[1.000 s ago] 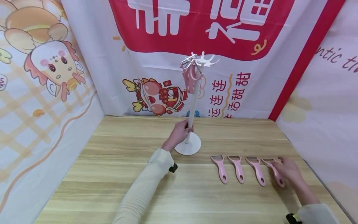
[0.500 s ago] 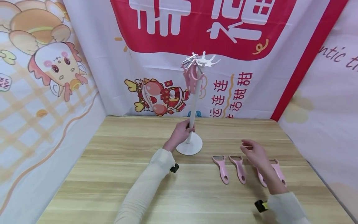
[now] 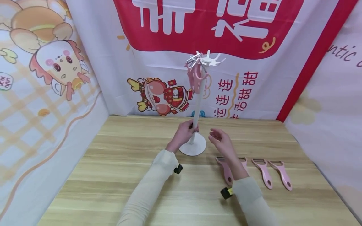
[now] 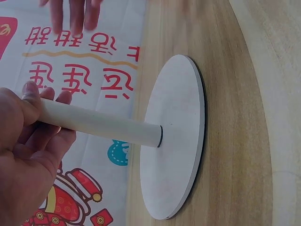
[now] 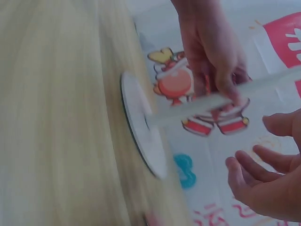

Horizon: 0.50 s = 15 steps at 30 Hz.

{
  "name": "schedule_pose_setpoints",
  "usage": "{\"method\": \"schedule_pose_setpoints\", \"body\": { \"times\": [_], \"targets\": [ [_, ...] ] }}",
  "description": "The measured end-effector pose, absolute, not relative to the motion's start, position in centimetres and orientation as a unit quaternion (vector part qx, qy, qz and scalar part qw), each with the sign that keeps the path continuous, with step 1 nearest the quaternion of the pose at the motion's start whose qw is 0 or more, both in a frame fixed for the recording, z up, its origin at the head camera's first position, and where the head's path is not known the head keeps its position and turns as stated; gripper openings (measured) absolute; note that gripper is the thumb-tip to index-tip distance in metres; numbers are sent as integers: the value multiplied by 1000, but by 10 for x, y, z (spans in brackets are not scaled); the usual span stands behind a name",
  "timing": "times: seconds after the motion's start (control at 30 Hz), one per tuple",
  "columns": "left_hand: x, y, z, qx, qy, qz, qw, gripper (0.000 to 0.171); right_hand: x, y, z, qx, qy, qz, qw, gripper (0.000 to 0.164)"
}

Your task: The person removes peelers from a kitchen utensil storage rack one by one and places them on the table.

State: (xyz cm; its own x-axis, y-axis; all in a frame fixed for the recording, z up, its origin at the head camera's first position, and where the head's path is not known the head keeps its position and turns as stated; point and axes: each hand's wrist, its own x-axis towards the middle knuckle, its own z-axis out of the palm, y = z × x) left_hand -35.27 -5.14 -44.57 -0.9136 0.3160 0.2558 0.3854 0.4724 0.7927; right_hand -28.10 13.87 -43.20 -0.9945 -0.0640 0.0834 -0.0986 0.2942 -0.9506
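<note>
My left hand (image 3: 182, 134) grips the white pole (image 4: 101, 125) of an upright stand, low down near its round white base (image 3: 195, 150). Pink peelers (image 3: 194, 75) hang from the white hooks (image 3: 214, 60) at the stand's top. Just right of the pole, my right hand (image 3: 222, 142) is raised over the table with nothing in it. In the right wrist view its fingers (image 5: 254, 172) are spread and loosely bent, apart from the pole. Several pink peelers lie in a row at right, the rightmost peeler (image 3: 282, 175) fully visible. My right forearm partly covers the two leftmost ones.
A wooden table (image 3: 113, 175) carries the stand and the row of peelers. A printed cloth (image 3: 158, 62) with red lettering hangs behind it, close to the stand's top. More cloth walls (image 3: 59, 116) flank the table at left and right.
My right hand has left the rightmost peeler and swept left over the row to beside the pole. That peeler has shifted slightly. My left hand keeps its grip on the stand.
</note>
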Motion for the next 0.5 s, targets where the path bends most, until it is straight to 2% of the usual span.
{"method": "schedule_pose_setpoints", "body": {
  "times": [0.2,0.37,0.5],
  "targets": [
    [-353,-51,-443,-195,-864,-463,34,4,-294,105,-428,75,-767,636,33,44],
    [-354,-51,-438,-182,-881,-436,31,21,-311,86,-436,108,-761,633,93,36],
    [-351,-52,-440,-180,-886,-426,33,28,-313,75,-441,81,-752,648,94,33]
  ]
}}
